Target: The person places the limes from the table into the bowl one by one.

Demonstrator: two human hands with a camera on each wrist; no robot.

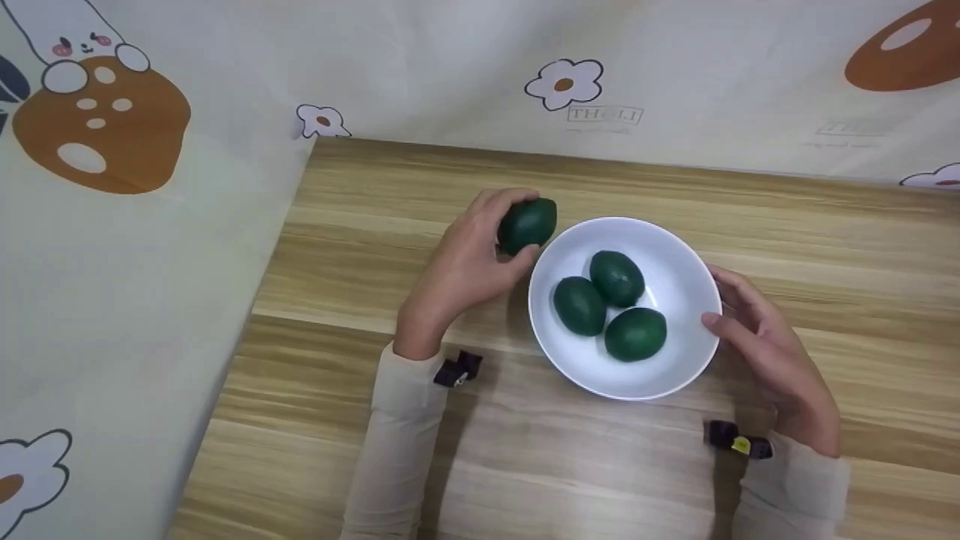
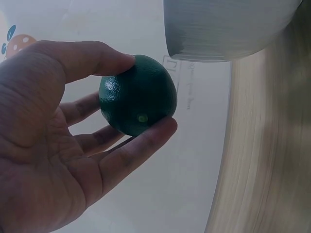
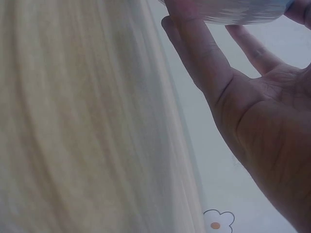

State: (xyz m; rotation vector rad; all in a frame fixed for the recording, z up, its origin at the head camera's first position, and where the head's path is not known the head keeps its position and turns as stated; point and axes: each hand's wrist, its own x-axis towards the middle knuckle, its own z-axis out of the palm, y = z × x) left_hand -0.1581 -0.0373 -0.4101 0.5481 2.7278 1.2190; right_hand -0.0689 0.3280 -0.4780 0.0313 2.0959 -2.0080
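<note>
A dark green lime (image 1: 529, 225) is gripped between the thumb and fingers of my left hand (image 1: 474, 251), just off the bowl's upper left rim. In the left wrist view, the same lime (image 2: 141, 94) shows a small pale spot where the stem was. The white bowl (image 1: 686, 274) contains three more limes (image 1: 636, 334) grouped together. On the bowl's right side, my right hand (image 1: 776, 356) holds it with the thumb at the rim and the fingers along the outer wall. The right wrist view shows only the ribbed lower part of the bowl (image 3: 248, 14).
Beneath everything is a wood-grain table (image 1: 600, 465). A pale patterned cloth (image 1: 420, 67) borders its far and left edges. Small dark devices (image 1: 459, 369) sit at both wrists over beige sleeves (image 1: 405, 450).
</note>
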